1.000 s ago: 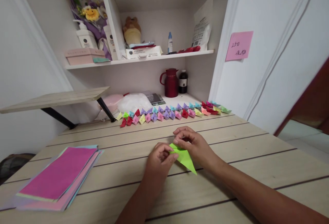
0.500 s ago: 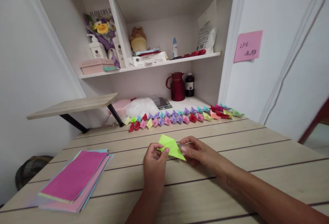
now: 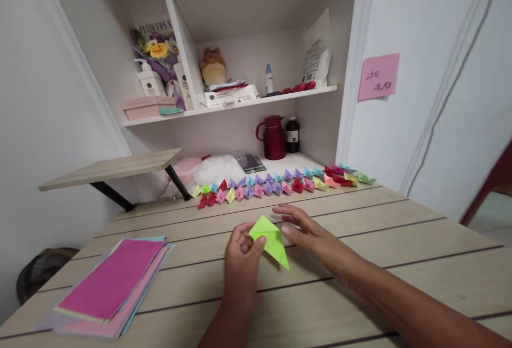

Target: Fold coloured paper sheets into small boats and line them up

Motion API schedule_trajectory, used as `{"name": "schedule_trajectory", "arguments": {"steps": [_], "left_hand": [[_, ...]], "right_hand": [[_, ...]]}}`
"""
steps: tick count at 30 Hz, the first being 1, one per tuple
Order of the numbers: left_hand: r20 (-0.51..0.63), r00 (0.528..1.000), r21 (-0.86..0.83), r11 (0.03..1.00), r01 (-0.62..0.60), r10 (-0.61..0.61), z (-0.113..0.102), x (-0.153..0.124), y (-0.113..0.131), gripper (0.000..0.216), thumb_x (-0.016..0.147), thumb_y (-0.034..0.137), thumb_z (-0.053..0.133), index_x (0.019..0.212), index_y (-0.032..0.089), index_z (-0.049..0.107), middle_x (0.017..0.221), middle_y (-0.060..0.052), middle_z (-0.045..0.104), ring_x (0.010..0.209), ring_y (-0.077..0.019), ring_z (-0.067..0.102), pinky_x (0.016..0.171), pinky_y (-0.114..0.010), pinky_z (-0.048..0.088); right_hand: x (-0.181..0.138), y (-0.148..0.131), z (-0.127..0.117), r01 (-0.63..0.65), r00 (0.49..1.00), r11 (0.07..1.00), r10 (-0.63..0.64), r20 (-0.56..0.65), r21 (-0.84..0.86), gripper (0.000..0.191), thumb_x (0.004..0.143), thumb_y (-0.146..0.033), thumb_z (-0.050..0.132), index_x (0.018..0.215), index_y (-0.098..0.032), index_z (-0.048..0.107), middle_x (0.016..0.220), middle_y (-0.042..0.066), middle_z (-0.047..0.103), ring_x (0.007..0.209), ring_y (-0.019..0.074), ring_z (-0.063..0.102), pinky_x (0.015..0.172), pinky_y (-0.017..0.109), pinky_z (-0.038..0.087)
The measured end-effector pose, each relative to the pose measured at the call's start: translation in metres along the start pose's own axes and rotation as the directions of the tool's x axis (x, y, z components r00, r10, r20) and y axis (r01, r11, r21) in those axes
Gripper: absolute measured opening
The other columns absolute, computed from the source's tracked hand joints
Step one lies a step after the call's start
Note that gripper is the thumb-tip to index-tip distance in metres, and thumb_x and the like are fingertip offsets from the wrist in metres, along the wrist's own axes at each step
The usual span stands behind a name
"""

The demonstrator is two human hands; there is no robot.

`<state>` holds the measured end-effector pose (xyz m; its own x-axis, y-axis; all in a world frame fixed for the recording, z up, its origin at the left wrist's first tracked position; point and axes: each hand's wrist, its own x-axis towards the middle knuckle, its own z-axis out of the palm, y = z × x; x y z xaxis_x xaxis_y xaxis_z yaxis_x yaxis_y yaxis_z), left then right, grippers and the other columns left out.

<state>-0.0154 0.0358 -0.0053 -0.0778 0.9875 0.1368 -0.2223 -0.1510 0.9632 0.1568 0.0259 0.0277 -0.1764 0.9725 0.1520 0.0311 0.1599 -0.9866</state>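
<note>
A folded piece of lime-green paper [image 3: 270,240] is pinched at its left side by my left hand [image 3: 243,252], thumb on top. Its pointed corner hangs down toward me on the right. My right hand [image 3: 300,228] hovers at the paper's right edge, fingers stretched and apart, holding nothing; whether a fingertip touches the paper I cannot tell. Beyond my hands, several small folded paper boats [image 3: 276,188] in many colours stand in two rows along the back of the table.
A stack of coloured paper sheets [image 3: 112,280], magenta on top, lies at the left of the wooden table [image 3: 384,225]. Behind it stands a small raised shelf [image 3: 116,167] on black legs. A red jug [image 3: 274,139] and a dark bottle [image 3: 293,136] stand in the cabinet.
The green paper has turned in my left hand, so its point now hangs lower. My right hand's fingers have straightened and opened beside it. The view has shifted slightly.
</note>
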Motion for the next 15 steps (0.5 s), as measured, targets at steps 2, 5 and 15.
{"name": "schedule_trajectory", "arguments": {"steps": [2,5,15], "left_hand": [[0.018,0.998,-0.027,0.998,0.054,-0.053,-0.001,0.0,0.0,0.041,0.064,0.027,0.077,0.098,0.014,0.058,0.09,-0.009,0.07,0.082,-0.0193,0.066,0.073,-0.028,0.05],[0.042,0.993,-0.1,0.988,0.115,-0.111,-0.003,-0.002,0.001,0.044,0.065,0.029,0.078,0.102,0.013,0.06,0.096,-0.011,0.071,0.084,-0.0196,0.066,0.077,-0.03,0.05],[0.041,0.989,-0.173,0.974,0.147,-0.142,-0.004,-0.004,0.002,0.038,0.07,0.027,0.076,0.101,0.013,0.06,0.101,-0.012,0.071,0.089,-0.0197,0.066,0.081,-0.03,0.049]], "right_hand": [[0.0,-0.001,-0.002,0.024,0.998,1.0,-0.025,0.059,0.017,0.043,0.084,-0.057,0.055,0.116,-0.029,0.061,0.136,0.006,0.051,0.127,0.0295,0.042,0.107,0.048,0.027],[0.003,0.001,-0.002,0.043,0.986,0.998,-0.049,0.16,0.043,0.045,0.089,-0.058,0.046,0.113,-0.024,0.063,0.113,0.008,0.065,0.112,0.028,0.053,0.102,0.047,0.031],[0.005,0.013,0.002,-0.053,0.968,0.994,0.028,0.251,0.095,0.035,0.073,-0.05,0.071,0.078,-0.016,0.063,0.074,0.0,0.06,0.073,0.0152,0.052,0.074,0.029,0.038]]}}
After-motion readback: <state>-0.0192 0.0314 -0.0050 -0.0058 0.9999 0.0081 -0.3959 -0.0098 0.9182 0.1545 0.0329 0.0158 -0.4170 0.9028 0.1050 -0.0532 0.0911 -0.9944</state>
